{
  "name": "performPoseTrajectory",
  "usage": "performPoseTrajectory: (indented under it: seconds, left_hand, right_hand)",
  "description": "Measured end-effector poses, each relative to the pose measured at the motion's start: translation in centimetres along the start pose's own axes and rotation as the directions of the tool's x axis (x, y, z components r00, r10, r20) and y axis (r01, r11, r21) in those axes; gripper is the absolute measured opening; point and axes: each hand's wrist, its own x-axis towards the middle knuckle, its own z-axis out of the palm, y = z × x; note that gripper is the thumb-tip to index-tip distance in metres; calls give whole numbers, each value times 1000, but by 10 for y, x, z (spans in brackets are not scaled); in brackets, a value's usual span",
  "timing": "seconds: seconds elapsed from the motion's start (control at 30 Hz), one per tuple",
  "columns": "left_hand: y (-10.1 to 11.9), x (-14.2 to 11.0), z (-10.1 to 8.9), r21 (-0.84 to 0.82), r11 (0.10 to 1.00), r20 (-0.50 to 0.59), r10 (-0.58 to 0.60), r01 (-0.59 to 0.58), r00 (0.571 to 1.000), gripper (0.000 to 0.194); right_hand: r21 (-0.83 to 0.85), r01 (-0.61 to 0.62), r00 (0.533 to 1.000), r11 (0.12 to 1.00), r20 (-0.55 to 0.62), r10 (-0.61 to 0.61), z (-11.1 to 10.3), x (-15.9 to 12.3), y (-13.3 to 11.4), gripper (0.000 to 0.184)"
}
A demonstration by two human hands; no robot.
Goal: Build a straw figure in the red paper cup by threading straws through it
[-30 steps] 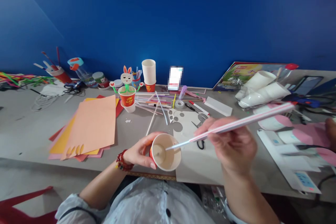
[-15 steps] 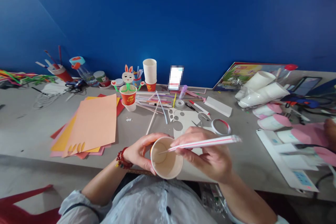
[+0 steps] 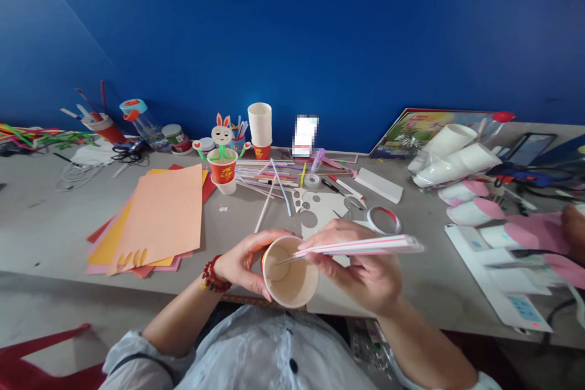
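My left hand (image 3: pixel 244 268) is wrapped round a paper cup (image 3: pixel 297 283), which is tilted so its pale, bare inside faces me. My right hand (image 3: pixel 359 268) pinches a slim white tool with a pink-red stripe (image 3: pixel 365 246). Its thin dark tip reaches over the rim into the cup, near the inner left wall; whether it touches the wall I cannot tell. Beyond my hands lies white card with round holes (image 3: pixel 324 214), and a roll of tape (image 3: pixel 384 220) sits to its right.
Coloured paper sheets (image 3: pixel 167 219) lie at left. A rabbit-decorated cup (image 3: pixel 223 173), stacked cups (image 3: pixel 260 125) and a phone (image 3: pixel 305 136) stand at the back. Straws (image 3: pixel 269 177) lie in the middle. A power strip (image 3: pixel 470 268) and another person's hand (image 3: pixel 573 228) are at right.
The striped tool has swung slightly in my right hand, its tip a little higher inside the cup. My left hand keeps its hold on the cup.
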Motion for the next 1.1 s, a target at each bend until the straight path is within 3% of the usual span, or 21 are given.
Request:
performPoseTrajectory:
  seconds: [0.13, 0.43, 0.8, 1.1]
  left_hand:
    - [-1, 0, 0, -13, 1000, -12, -4, 4, 1000, 82]
    - [-5, -3, 0, -21, 999, -29, -37, 36, 999, 84]
    - [-4, -2, 0, -44, 998, -65, -55, 52, 996, 82]
    - [-11, -1, -2, -24, 999, -43, 42, -43, 998, 85]
  right_hand:
    - [-55, 54, 998, 997, -12, -55, -3, 2, -2, 25]
    - [65, 1, 1000, 998, 8, -1, 1, -4, 0, 19]
    - [43, 111, 990, 993, 82, -114, 5, -1, -4, 23]
    - [75, 115, 989, 991, 82, -121, 9, -1, -5, 16]
